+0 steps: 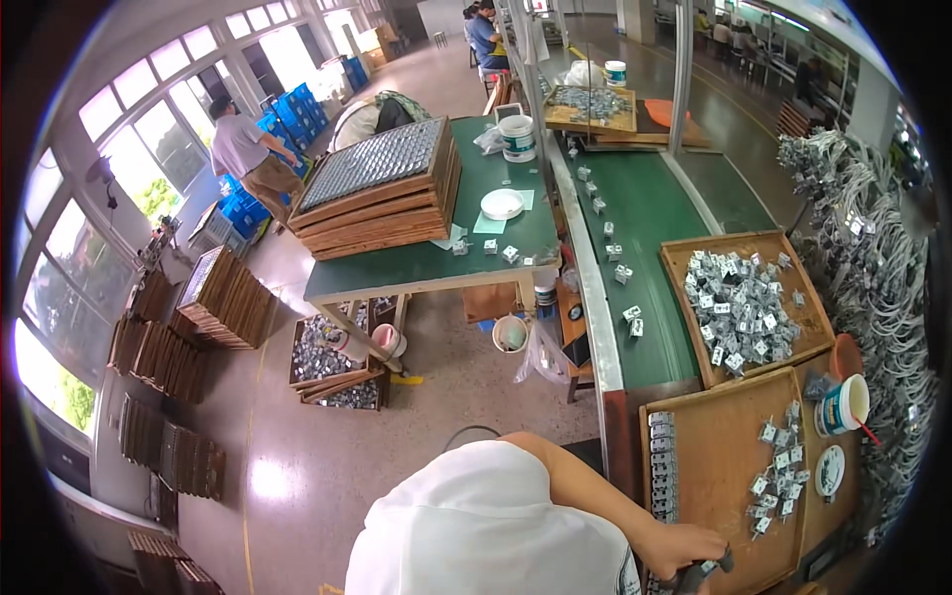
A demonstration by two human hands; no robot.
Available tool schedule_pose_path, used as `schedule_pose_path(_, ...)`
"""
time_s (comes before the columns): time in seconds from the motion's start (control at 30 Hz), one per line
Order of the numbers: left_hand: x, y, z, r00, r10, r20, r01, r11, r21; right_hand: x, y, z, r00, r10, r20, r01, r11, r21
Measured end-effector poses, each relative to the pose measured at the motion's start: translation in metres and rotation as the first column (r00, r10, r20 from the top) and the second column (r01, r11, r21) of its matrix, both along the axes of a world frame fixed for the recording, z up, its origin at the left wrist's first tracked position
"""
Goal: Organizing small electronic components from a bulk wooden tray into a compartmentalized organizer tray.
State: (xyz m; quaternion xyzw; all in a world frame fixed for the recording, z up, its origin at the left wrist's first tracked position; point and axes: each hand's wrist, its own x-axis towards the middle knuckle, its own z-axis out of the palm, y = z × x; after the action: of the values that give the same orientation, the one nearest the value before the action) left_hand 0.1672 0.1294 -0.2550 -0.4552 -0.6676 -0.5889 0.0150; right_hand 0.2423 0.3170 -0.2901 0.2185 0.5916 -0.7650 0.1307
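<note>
My left hand point(684, 548) reaches in at the lower right, over the near end of a shallow wooden tray point(709, 461). Its fingers are bent around a small grey metal part point(707, 567), and dark coverings show at the fingertips. The bottom edge of the picture cuts off part of this grip. My right hand is out of sight. In the same tray a row of metal parts point(662, 466) stands along the left wall. Loose small metal parts with white faces point(781, 466) lie scattered on its right side.
Beyond lies a wooden tray point(828, 337) heaped with similar parts, beside a green conveyor belt point(635, 213) carrying several more. A white tub point(843, 407) stands at right, near hanging grey cables point(863, 268). Stacked trays point(382, 198) sit on a green table point(486, 178). A person point(253, 154) walks at left.
</note>
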Motion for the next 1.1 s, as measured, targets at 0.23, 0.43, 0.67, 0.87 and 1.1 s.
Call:
schedule_pose_path(0.23,-0.008,0.024,-0.019,0.971,-0.2,-0.128,0.175,0.968,-0.182,0.02,0.0,0.041,0.942,0.117,-0.316,0.121,0.758,0.641)
schedule_pose_path(0.43,-0.005,0.07,-0.055,0.99,-0.118,-0.084,0.122,0.991,0.051,0.032,0.024,0.133,0.932,0.281,-0.228,0.116,0.366,0.923)
schedule_pose_path(0.67,-0.013,0.106,-0.08,0.963,-0.011,0.268,0.052,0.988,-0.143,0.087,0.11,0.151,0.969,0.049,-0.243,0.194,0.464,0.864)
schedule_pose_path(0.87,-0.055,0.082,-0.051,0.816,0.191,0.545,0.155,0.837,-0.525,0.09,0.144,0.149,0.873,-0.32,-0.368,0.473,0.374,0.798)
schedule_pose_path(1.1,-0.074,0.121,-0.1,0.832,-0.059,0.552,0.331,0.851,-0.408,0.095,0.193,0.156,0.796,-0.447,-0.409,0.593,0.439,0.675)
